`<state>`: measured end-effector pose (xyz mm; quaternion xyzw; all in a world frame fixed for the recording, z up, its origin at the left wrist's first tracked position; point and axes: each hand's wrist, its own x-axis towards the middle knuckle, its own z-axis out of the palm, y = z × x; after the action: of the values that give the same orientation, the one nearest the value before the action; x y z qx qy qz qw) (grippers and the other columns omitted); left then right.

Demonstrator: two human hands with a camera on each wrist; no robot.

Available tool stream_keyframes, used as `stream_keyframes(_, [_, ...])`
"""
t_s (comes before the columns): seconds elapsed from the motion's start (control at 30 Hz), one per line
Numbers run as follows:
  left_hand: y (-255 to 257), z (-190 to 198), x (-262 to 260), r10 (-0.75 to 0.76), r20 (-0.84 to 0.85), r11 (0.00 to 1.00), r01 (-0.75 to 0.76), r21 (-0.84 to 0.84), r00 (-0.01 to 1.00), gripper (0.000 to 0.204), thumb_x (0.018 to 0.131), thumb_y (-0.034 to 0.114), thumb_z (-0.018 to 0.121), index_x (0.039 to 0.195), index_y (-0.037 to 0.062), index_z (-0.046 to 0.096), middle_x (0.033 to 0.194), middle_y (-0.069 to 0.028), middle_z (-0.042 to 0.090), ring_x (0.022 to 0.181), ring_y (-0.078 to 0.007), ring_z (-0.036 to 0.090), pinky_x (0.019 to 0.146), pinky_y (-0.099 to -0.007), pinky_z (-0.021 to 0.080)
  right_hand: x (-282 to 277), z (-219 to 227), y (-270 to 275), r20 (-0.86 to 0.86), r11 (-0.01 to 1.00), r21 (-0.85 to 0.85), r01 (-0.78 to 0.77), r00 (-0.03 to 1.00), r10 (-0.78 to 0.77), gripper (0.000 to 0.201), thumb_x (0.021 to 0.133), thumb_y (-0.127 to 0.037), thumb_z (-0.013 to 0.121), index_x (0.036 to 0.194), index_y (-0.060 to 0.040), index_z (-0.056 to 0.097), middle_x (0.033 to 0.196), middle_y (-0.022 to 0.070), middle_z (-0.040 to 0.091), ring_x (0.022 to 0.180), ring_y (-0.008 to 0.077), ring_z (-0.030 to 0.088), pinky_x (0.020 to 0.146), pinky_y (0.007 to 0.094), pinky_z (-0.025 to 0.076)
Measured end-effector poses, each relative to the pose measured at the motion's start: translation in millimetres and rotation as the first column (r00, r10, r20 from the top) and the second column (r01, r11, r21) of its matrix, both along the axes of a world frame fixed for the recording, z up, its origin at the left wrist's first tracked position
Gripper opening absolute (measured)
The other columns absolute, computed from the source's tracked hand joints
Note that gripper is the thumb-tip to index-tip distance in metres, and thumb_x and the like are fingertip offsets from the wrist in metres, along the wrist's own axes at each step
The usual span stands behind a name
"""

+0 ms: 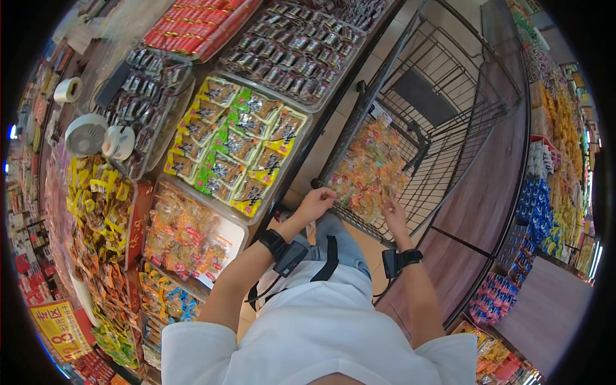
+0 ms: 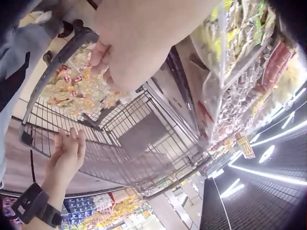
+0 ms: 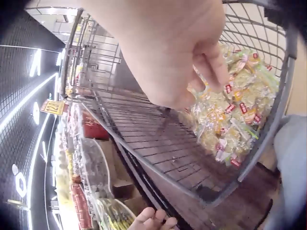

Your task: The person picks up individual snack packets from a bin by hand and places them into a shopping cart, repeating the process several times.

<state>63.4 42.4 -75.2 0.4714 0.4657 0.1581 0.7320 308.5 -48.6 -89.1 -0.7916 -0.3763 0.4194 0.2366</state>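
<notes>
Individually wrapped snack packets [image 1: 369, 170] with small red and orange marks lie heaped in the near part of a wire shopping cart [image 1: 452, 138]. My left hand [image 1: 317, 204] is at the cart's near left corner, beside the heap, its fingers loosely curled around nothing. In the left wrist view those fingers [image 2: 99, 58] overlap the packets. Over the heap's right edge hovers my right hand [image 1: 395, 217], its fingers relaxed and bent downward. The right wrist view shows its fingertips [image 3: 219, 79] close over the packets, with no object between them.
Left of the cart is a display of trays: yellow and green packets [image 1: 234, 144], dark wrapped sweets [image 1: 295, 51] and similar snack packets [image 1: 183, 234]. A wood-look ledge [image 1: 471, 237] runs along the right, with hanging bagged goods [image 1: 558, 154] beyond. A small white fan [image 1: 86, 135] stands among the trays.
</notes>
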Motion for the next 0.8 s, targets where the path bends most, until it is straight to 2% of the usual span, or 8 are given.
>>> stream_keyframes(0.07, [-0.3, -17.3, 13.2, -0.015, -0.022, 0.999, 0.014, -0.042, 1.0, 0.016, 0.074, 0.005, 0.048, 0.089, -0.0009, 0.052, 0.076, -0.0036, 0.053, 0.067, -0.009, 0.05, 0.06, -0.0209, 0.041, 3.3, -12.1, -4.3, 0.008, 0.998, -0.059, -0.03, 0.999, 0.031, 0.034, 0.072, -0.013, 0.052, 0.103, -0.0004, 0.048, 0.094, 0.0131, 0.053, 0.076, 0.0207, 0.054, 0.067, 0.0283, 0.042])
stream_keyframes(0.13, [-1.2, -34.9, 26.6, -0.014, -0.128, 1.0, 0.012, -0.018, 0.992, 0.019, 0.073, 0.01, 0.05, 0.088, -0.0009, 0.054, 0.076, -0.0088, 0.056, 0.072, -0.0153, 0.054, 0.063, -0.0272, 0.042, 8.8, -36.0, -7.7, -0.06, 0.994, -0.074, -0.084, 0.995, 0.08, 0.036, 0.071, -0.01, 0.051, 0.105, -0.0002, 0.047, 0.087, 0.0091, 0.053, 0.058, 0.0127, 0.051, 0.053, 0.0259, 0.041])
stream_keyframes(0.27, [0.5, -60.8, 48.5, 0.022, -0.165, 0.998, -0.032, -0.057, 0.986, 0.023, 0.072, 0.012, 0.05, 0.091, -0.0005, 0.054, 0.081, -0.0125, 0.057, 0.077, -0.0216, 0.054, 0.068, -0.0299, 0.041, 8.6, -64.9, 10.2, -0.073, 0.965, -0.085, -0.248, 0.967, 0.242, 0.038, 0.069, -0.013, 0.054, 0.104, 0.0012, 0.047, 0.092, 0.0117, 0.052, 0.065, 0.0153, 0.053, 0.059, 0.0257, 0.042])
stream_keyframes(0.33, [-1.2, -78.5, 55.1, 0.022, -0.311, 0.998, 0.0, 0.07, 0.95, 0.029, 0.071, 0.015, 0.05, 0.096, -0.0001, 0.052, 0.087, -0.0163, 0.056, 0.082, -0.0273, 0.053, 0.072, -0.0321, 0.041, 1.5, -56.4, 35.3, -0.243, 0.944, -0.229, -0.236, 0.953, 0.179, 0.038, 0.07, -0.013, 0.054, 0.106, -0.0001, 0.047, 0.099, 0.0148, 0.049, 0.078, 0.0183, 0.052, 0.068, 0.0261, 0.041])
stream_keyframes(0.43, [0.1, -96.5, 68.1, -0.029, -0.387, 0.996, -0.008, -0.093, 0.922, 0.036, 0.07, 0.017, 0.05, 0.102, 0.001, 0.048, 0.094, -0.0195, 0.053, 0.089, -0.0316, 0.05, 0.076, -0.0348, 0.039, 1.1, -87.7, 48.2, -0.25, 0.917, -0.059, -0.394, 0.895, 0.369, 0.037, 0.067, -0.011, 0.054, 0.102, -0.0013, 0.05, 0.107, 0.0225, 0.044, 0.102, 0.0318, 0.041, 0.082, 0.0346, 0.036])
stream_keyframes(0.6, [-8.8, -121.2, 97.5, -0.06, -0.424, 0.992, 0.008, -0.123, 0.904, 0.039, 0.07, 0.012, 0.049, 0.107, 0.002, 0.044, 0.099, -0.0162, 0.05, 0.086, -0.0236, 0.051, 0.075, -0.0295, 0.039, 15.0, -136.1, 60.2, 0.167, 0.88, -0.068, -0.469, 0.865, 0.474, 0.037, 0.064, -0.012, 0.055, 0.1, -0.0078, 0.052, 0.115, 0.0306, 0.033, 0.107, 0.0415, 0.033, 0.089, 0.039, 0.03])
stream_keyframes(0.73, [-21.3, -141.6, 110.1, -0.095, -0.429, 0.98, 0.008, -0.2, 0.898, 0.041, 0.071, 0.013, 0.05, 0.109, 0.004, 0.043, 0.102, -0.017, 0.049, 0.09, -0.0237, 0.05, 0.078, -0.0308, 0.038, 47.4, -154.9, 90.1, -0.038, 0.838, -0.29, -0.462, 0.881, 0.472, 0.039, 0.066, -0.009, 0.057, 0.105, -0.0083, 0.051, 0.125, 0.0239, 0.023, 0.12, 0.037, 0.01, 0.096, 0.0433, 0.017])
stream_keyframes(0.8, [-32.0, -157.0, 109.6, -0.112, -0.41, 0.984, 0.043, -0.173, 0.905, 0.051, 0.07, 0.02, 0.056, 0.116, 0.0072, 0.038, 0.11, -0.0159, 0.043, 0.09, -0.0237, 0.05, 0.081, -0.0315, 0.037, 61.0, -179.6, 93.3, 0.178, 0.752, -0.32, -0.576, 0.743, 0.645, 0.042, 0.065, -0.018, 0.062, 0.104, -0.0091, 0.052, 0.126, 0.0193, 0.025, 0.121, 0.0347, 0.008, 0.099, 0.0373, 0.012])
